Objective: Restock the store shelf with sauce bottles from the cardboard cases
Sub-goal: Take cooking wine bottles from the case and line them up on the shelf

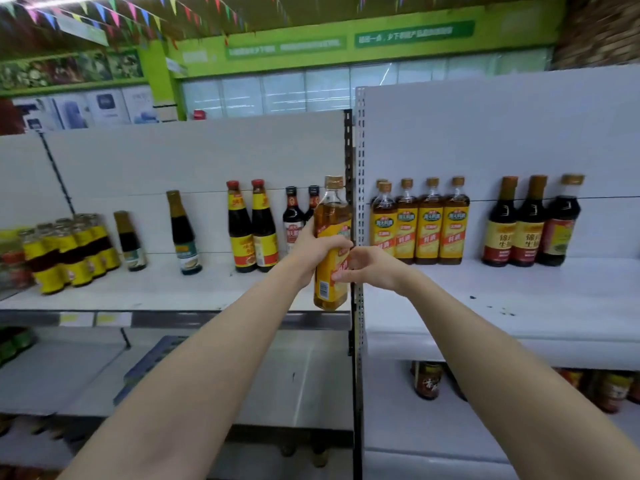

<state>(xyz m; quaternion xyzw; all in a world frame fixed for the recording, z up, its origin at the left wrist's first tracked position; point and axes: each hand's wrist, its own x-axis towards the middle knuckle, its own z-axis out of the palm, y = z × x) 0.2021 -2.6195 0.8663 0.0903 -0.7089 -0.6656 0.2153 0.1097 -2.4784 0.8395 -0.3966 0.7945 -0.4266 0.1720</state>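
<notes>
Amber liquid showed through the clear bottle (331, 244) held upright in front of the metal upright (359, 202) that divides the two shelf bays. Its base hung just above the front edge of the white shelf (173, 292), not yet set down.

The left hand (311, 249) was wrapped round the bottle's middle, thumb across the yellow label. The right hand (367, 266) was cupped against the lower label, fingertips pinching its side. Both hands were judged to be grasping it.

The step in hand was judged to be the placing. To do it well, the bottle would best be carried right, past the upright, and set with its label forward just beside the matching row (420, 226). It should be lowered flat so that neighbours were not knocked.

Counts, left bay first:
- a cluster of yellow-labelled bottles (69, 254) at far left (too crowded to count)
- two dark bottles with pale labels (183, 233), standing apart
- two red-capped bottles (251, 226)
- two small black-capped bottles (294, 220), partly hidden by the left hand

Right bay:
- four matching amber bottles in front, a fifth cap behind the leftmost
- three dark soy bottles (530, 220)

No cardboard cases were in view.
</notes>
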